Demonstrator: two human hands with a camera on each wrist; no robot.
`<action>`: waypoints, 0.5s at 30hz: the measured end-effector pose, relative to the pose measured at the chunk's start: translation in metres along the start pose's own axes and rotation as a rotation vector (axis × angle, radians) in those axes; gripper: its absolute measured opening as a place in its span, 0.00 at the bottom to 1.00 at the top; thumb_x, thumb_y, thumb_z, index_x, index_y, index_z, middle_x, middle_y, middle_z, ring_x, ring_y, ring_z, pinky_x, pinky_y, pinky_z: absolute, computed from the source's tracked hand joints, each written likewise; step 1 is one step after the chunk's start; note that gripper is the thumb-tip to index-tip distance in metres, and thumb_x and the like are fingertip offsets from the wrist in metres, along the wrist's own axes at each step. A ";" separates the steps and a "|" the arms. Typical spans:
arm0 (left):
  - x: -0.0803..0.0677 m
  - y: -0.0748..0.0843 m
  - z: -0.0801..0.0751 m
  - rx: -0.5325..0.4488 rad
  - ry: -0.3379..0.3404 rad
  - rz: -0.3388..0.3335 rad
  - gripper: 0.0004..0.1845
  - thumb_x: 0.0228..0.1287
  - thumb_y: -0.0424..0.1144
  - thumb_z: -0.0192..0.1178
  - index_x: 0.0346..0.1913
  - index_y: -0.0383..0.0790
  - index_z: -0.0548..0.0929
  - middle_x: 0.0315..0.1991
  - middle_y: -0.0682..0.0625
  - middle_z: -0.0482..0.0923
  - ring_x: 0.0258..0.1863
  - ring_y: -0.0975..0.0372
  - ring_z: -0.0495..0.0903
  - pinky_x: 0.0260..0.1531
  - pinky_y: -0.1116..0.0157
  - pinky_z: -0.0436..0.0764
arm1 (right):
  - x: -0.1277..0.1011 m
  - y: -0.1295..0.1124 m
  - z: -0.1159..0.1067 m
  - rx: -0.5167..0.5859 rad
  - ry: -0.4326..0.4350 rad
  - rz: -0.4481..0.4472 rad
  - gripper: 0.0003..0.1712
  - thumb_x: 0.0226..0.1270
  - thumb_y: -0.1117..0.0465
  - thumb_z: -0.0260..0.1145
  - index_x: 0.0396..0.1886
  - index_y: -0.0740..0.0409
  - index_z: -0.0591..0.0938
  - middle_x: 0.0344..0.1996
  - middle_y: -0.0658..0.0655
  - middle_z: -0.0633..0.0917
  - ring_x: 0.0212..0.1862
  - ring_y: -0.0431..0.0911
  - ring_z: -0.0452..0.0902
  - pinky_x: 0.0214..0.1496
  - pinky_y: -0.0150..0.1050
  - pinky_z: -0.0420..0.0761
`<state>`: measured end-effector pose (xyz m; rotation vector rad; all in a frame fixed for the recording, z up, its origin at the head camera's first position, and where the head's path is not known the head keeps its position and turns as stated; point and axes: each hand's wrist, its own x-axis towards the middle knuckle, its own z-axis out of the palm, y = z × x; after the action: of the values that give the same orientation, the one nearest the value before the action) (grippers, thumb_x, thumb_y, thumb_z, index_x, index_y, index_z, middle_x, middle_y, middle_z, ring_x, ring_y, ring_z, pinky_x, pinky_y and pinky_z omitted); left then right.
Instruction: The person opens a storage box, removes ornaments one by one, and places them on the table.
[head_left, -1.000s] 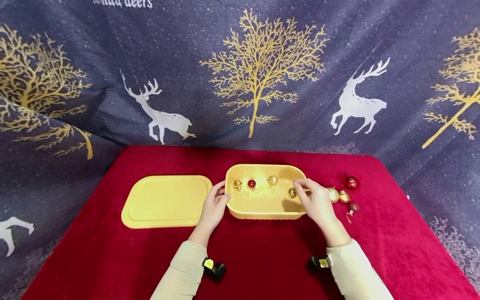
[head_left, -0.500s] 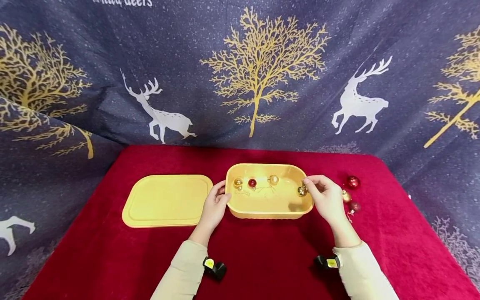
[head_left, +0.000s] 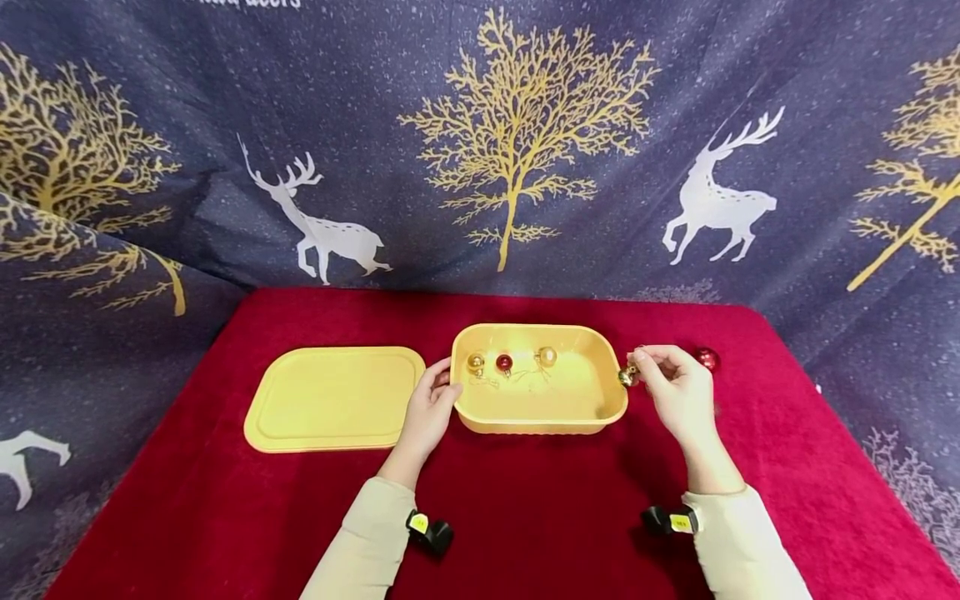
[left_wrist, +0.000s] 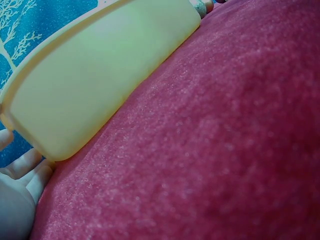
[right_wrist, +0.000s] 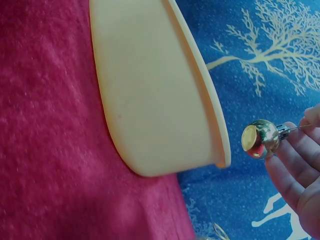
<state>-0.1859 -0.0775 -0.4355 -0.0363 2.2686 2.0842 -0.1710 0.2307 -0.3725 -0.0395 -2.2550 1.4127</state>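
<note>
The right hand (head_left: 678, 392) pinches a small shiny gold ball ornament (head_left: 627, 377) by its cap and thread, holding it in the air just outside the right end of a pale yellow rounded plastic tub (head_left: 592, 408), at about 3 o'clock from it. The bauble looks very light, smooth, slippery and probably brittle; the metal cap or its loop seems the safest place to hold it.

The left hand (head_left: 429, 408) grips the tub's left rim, fingers curled over the edge.

Inside the tub, along the far wall, lie a gold ball (head_left: 476, 362), a red ball (head_left: 504, 362) and a paler gold ball (head_left: 547, 357), their threads loose.

At 9 o'clock from the tub, the matching yellow lid (head_left: 333, 398) lies flat on the red velvet counter (head_left: 525, 517). A glittery red ball (head_left: 707, 359) sits just beyond the right hand, partly hidden. Nothing stands between bauble and tub except the rim.
</note>
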 end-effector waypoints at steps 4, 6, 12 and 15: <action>0.008 -0.014 0.002 -0.010 0.020 0.016 0.24 0.67 0.38 0.53 0.66 0.47 0.68 0.56 0.42 0.72 0.52 0.57 0.75 0.51 0.62 0.74 | -0.001 -0.006 -0.006 -0.027 0.027 -0.008 0.06 0.61 0.70 0.64 0.35 0.71 0.83 0.19 0.29 0.80 0.19 0.28 0.72 0.22 0.20 0.70; 0.013 -0.024 0.003 -0.015 0.031 0.027 0.24 0.67 0.39 0.53 0.66 0.50 0.69 0.55 0.44 0.72 0.51 0.58 0.76 0.52 0.62 0.74 | -0.001 -0.003 -0.009 -0.034 0.045 -0.023 0.06 0.61 0.70 0.64 0.34 0.71 0.83 0.20 0.27 0.80 0.21 0.26 0.73 0.22 0.19 0.70; 0.015 -0.029 0.003 -0.009 0.039 0.032 0.23 0.68 0.41 0.53 0.65 0.51 0.70 0.54 0.45 0.73 0.53 0.57 0.76 0.54 0.60 0.73 | -0.002 -0.003 -0.017 -0.008 0.066 0.015 0.08 0.62 0.70 0.62 0.36 0.74 0.81 0.21 0.26 0.81 0.26 0.23 0.77 0.25 0.19 0.71; 0.015 -0.029 0.003 -0.008 0.035 0.034 0.23 0.69 0.41 0.52 0.66 0.50 0.69 0.55 0.45 0.74 0.54 0.57 0.75 0.56 0.59 0.73 | -0.003 -0.004 -0.021 0.011 0.077 0.013 0.08 0.62 0.71 0.62 0.36 0.76 0.80 0.21 0.28 0.82 0.27 0.24 0.78 0.26 0.18 0.71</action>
<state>-0.1993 -0.0767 -0.4654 -0.0351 2.2971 2.1263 -0.1594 0.2457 -0.3627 -0.1029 -2.1879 1.4057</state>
